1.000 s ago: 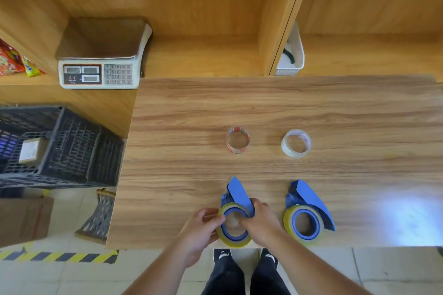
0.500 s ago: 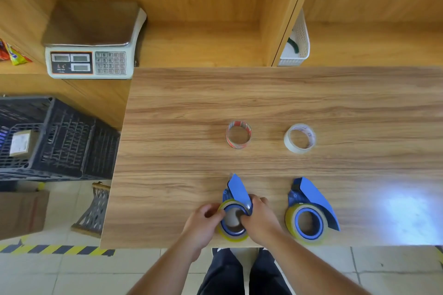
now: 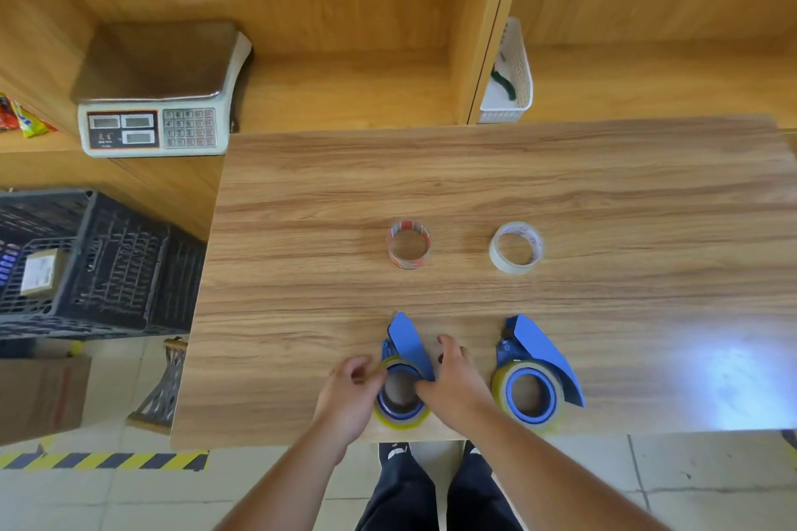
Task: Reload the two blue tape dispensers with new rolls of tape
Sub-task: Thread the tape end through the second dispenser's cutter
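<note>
**Q:** So what is happening at the near edge of the table [image 3: 474,168]?

**A:** Both hands work on the left blue tape dispenser [image 3: 407,347], which lies flat close to the table's front edge. The left hand [image 3: 349,397] has its fingers pinched on the yellowish roll [image 3: 401,418] at the dispenser's rim. The right hand [image 3: 453,384] rests over the dispenser's right side, fingers curled against it; whether they truly grip it is hidden.

**Q:** Where is everything else?

**A:** A second blue dispenser [image 3: 537,362], also carrying a yellowish roll, lies just to the right, untouched. Two loose rolls sit further back, well apart from the hands: a red-printed roll [image 3: 409,244] and a whitish roll [image 3: 516,248].

**Q:** What could go wrong?

**A:** Judging by the position, the dispenser sits very near the edge, so a hard tug on the roll could drag it off onto the floor. If the right hand holds loosely, the dispenser may twist rather than let the roll go. The cutter end likely has teeth, a risk to nearby fingers. Peeled tape could also stick to itself.
</note>
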A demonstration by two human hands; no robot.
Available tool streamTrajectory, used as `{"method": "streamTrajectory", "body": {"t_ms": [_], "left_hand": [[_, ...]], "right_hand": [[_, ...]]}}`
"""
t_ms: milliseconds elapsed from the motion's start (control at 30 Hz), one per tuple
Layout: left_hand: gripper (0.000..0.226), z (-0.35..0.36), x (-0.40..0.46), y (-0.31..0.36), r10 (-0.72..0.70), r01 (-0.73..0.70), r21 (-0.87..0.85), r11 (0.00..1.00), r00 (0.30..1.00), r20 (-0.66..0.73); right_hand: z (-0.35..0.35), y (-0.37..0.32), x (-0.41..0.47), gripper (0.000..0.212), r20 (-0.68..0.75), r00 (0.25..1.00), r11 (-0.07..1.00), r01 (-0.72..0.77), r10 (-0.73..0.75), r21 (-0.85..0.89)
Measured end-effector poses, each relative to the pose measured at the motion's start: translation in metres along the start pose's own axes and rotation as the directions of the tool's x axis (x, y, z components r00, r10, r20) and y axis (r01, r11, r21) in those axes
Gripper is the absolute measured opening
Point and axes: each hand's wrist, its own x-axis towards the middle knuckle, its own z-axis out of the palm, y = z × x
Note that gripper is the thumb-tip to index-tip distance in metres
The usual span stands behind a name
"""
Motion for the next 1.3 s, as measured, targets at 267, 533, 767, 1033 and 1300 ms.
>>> {"method": "streamTrajectory", "body": {"t_ms": [267,533,767,1033,1300], "left_hand": [[0.038,0.042,-0.037,0.062,0.418,-0.407,0.102,0.908,0.899,-0.127],[0.067,0.137,-0.068,0.081,0.214,-0.232,0.175,0.957,0.97,0.115],[0.077,0.179,-0.062,0.075,0.042,-0.075,0.3,0.951,0.993,0.115],[0.047,0.185,-0.054,0.07,0.066,-0.08,0.386,0.919,0.997,0.051],[0.009,0.173,-0.07,0.081,0.118,-0.135,0.34,0.931,0.991,0.07]], "right_hand": [[-0.062,0.018,-0.025,0.072,-0.372,0.911,0.974,0.108,-0.177,-0.199],[-0.117,0.086,-0.025,0.087,-0.409,0.912,0.983,-0.104,0.035,-0.148],[-0.126,0.118,-0.018,0.097,-0.141,0.981,0.99,-0.139,0.132,-0.035],[-0.112,0.118,-0.012,0.072,-0.108,0.99,0.991,-0.098,0.088,-0.089],[-0.116,0.111,-0.015,0.03,-0.1,0.988,0.989,-0.106,0.116,0.1]]}}
